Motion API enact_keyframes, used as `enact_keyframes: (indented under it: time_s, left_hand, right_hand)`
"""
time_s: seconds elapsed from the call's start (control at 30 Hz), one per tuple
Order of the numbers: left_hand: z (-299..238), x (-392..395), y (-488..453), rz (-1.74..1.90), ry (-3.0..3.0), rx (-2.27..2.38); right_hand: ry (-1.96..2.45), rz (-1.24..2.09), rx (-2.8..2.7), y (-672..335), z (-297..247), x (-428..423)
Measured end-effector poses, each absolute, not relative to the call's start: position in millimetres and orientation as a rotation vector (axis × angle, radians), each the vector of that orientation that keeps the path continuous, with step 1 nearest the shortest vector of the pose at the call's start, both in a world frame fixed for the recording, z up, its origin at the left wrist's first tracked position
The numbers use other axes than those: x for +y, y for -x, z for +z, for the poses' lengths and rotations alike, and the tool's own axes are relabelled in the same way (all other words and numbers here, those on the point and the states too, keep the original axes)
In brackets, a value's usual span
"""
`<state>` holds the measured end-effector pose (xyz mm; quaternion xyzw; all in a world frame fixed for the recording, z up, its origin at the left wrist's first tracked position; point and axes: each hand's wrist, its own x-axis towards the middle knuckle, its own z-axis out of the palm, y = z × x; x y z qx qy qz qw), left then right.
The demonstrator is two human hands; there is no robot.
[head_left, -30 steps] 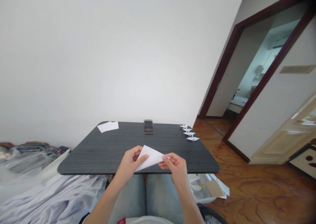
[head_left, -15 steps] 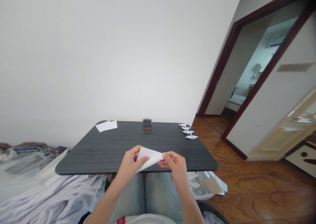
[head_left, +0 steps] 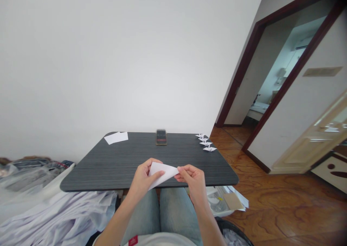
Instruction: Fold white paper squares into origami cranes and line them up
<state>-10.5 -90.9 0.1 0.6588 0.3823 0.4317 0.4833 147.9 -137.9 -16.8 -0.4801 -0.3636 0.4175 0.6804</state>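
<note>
Right at the near edge of the desk, a person is holding up a folded white paper triangle (head_left: 163, 173), just above the dark surface and not touching it. The left hand (head_left: 143, 177) is keeping a narrow grip on the paper's left part, its thumb lying flat across the crisp sheet. The right hand (head_left: 193, 181) is pinching the paper's right tip in an equally narrow grip, fingers curling over the fold.

The desk (head_left: 108, 170) is a dark grey slab with a fine streaky grain and rounded corners. Along its far edge, a pair of flat white paper sheets (head_left: 116, 138) is lying at the upper left, and a small rectangular phone (head_left: 161, 137) is sitting near the middle, its glossy face blurred. Four small paper cranes (head_left: 206, 142) are standing in a slanted row at the far right corner, their sharp creased wings nearly touching. Below the desk, blue denim jeans (head_left: 143, 210) are covering the person's knees, soft pale cloth (head_left: 54, 213) is heaped at the lower left, and a glossy wooden floor (head_left: 271, 202) is stretching away to the right.
</note>
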Motion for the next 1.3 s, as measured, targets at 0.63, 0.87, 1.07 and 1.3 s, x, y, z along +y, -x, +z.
enact_keyframes:
  time_s: [0.63, 0.87, 1.07, 1.3]
  left_hand:
    - [0.7, -90.8, 11.2, 1.066, -1.627, 0.980]
    - [0.4, -91.4, 11.1, 1.047, -1.572, 0.978]
    - [1.7, -90.6, 12.0, 1.048, -1.549, 0.999]
    - [-0.1, -91.7, 10.4, 1.037, -1.554, 0.965]
  right_hand:
    - [1.040, 0.869, -0.820, -146.9, -13.1, -139.8]
    - [1.049, 0.859, -0.808, -146.9, -14.4, -139.1]
    - [0.982, 0.842, -0.785, -150.4, -16.6, -137.0]
    - [1.013, 0.859, -0.916, -148.1, -20.5, -134.7]
